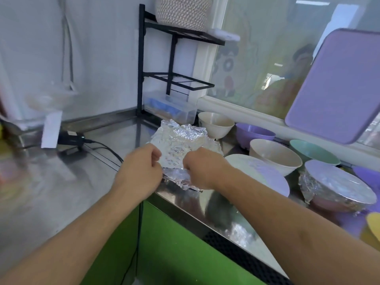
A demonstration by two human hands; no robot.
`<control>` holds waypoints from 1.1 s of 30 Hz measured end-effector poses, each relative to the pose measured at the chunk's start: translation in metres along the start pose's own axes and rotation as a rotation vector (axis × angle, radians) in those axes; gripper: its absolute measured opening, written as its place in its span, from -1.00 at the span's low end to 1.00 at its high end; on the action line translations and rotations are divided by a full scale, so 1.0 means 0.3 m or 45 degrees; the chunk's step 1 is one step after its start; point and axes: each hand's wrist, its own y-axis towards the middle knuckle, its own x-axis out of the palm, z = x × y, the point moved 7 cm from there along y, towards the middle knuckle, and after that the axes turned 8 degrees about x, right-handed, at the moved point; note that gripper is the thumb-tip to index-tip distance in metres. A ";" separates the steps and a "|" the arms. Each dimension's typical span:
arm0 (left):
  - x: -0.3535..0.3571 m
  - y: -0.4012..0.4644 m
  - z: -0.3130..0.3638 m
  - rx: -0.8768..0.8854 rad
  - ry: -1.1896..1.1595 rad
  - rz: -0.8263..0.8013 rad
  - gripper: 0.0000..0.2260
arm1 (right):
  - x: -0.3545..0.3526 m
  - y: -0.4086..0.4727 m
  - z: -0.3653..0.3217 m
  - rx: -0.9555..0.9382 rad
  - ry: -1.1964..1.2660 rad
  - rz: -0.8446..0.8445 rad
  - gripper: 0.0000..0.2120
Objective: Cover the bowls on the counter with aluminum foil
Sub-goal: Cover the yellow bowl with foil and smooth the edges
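Hands meet over the near edge of the steel counter (98, 161). Left hand (139, 171) has its fingers curled, pinching the left side of a crumpled sheet of aluminum foil (181, 140). Right hand (202, 167) is likewise curled, gripping the sheet's right side just beside the left hand. Foil sheet stands up and away from both hands, wrinkled all over, its lower edge folded under the knuckles; whether that edge touches the counter cannot be told.

Positions relative to the foil sheet:
- Just right of it: a foil-topped bowl (265, 173), partly hidden behind the right forearm.
- Further right: a foil-wrapped bowl (335, 186), its foil crimped down the side.
- Behind and right: uncovered cream bowl (216, 124), purple bowl (253, 134), larger cream bowl (275, 155), green bowl (312, 152).
- Directly behind: clear plastic box (170, 110) at the foot of a black wire rack (164, 58); woven basket (183, 11) on the rack's top shelf.
- Far right and above: purple tray (337, 89) leaning against the window.
- Left: black cable (102, 146) running across the counter.
- Below: green cabinet front (174, 243).
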 end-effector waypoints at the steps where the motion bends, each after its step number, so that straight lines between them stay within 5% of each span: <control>1: -0.023 0.001 -0.012 -0.035 -0.040 0.097 -0.79 | -0.011 -0.004 -0.002 -0.004 -0.019 0.020 -0.88; 4: -0.081 -0.002 -0.056 -0.200 -0.294 0.335 -0.95 | -0.052 -0.016 0.005 0.031 -0.044 0.141 -0.86; 6: -0.085 -0.003 -0.086 -0.344 -0.529 0.361 -0.87 | -0.081 -0.024 0.015 0.079 -0.030 0.218 -0.89; 12: -0.013 -0.026 -0.034 -0.693 -1.136 0.025 -0.46 | -0.146 -0.084 0.016 0.056 -0.005 0.504 -0.92; 15: -0.006 -0.030 -0.003 -0.843 -1.348 0.005 -0.44 | -0.137 -0.142 -0.031 -0.139 -0.069 0.584 -0.82; 19: -0.016 -0.040 0.032 -0.788 -1.350 -0.024 -0.48 | -0.105 -0.191 -0.039 -0.256 -0.071 0.605 -0.74; 23: -0.023 -0.078 0.085 -0.673 -1.140 -0.039 -0.86 | -0.107 -0.231 -0.042 -0.337 0.115 0.556 -0.82; 26: -0.070 -0.100 0.112 -0.653 -1.103 0.091 -0.82 | -0.129 -0.256 0.006 -0.151 0.418 0.413 -0.51; 30: -0.158 -0.113 0.124 -0.645 -1.106 0.330 -0.85 | -0.182 -0.284 0.191 0.149 0.932 0.582 -0.78; 33: -0.194 -0.117 0.152 -0.592 -1.135 0.368 -0.87 | -0.208 -0.308 0.326 0.420 1.117 0.642 -0.78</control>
